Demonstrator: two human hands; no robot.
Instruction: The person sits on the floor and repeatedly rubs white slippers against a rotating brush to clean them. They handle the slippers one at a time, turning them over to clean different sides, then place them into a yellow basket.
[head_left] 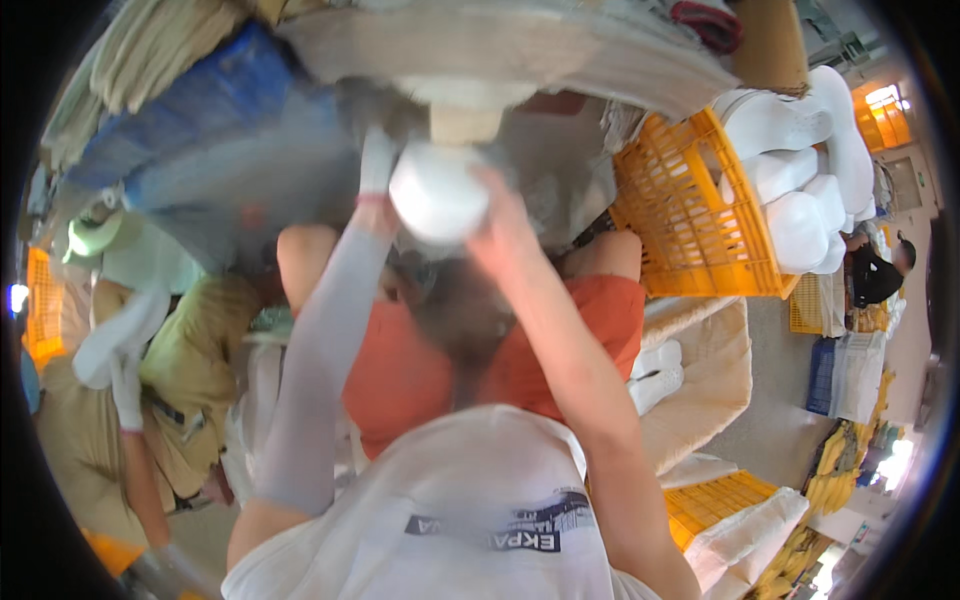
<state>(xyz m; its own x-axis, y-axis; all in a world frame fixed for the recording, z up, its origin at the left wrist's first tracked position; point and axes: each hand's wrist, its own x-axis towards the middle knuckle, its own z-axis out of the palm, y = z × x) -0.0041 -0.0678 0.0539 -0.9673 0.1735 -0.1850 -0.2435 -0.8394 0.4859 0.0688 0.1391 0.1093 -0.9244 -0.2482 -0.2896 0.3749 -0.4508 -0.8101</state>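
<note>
While both arms were raised, the right hand (500,215) clasped a white moulded form (438,195), the gloved left hand (376,165) steadying it beside the fingertips; placement apparently unfinished, more forms filling the orange crate (690,220).

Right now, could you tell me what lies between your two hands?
In the head view, a rounded white moulded piece sits between the left hand, gloved in white, and the bare right hand. Both hands appear to press against its sides.

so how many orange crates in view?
4: a big orange crate of white molded pieces upper right, one lower right, one at the right, one at the left edge. More may be hidden.
</note>
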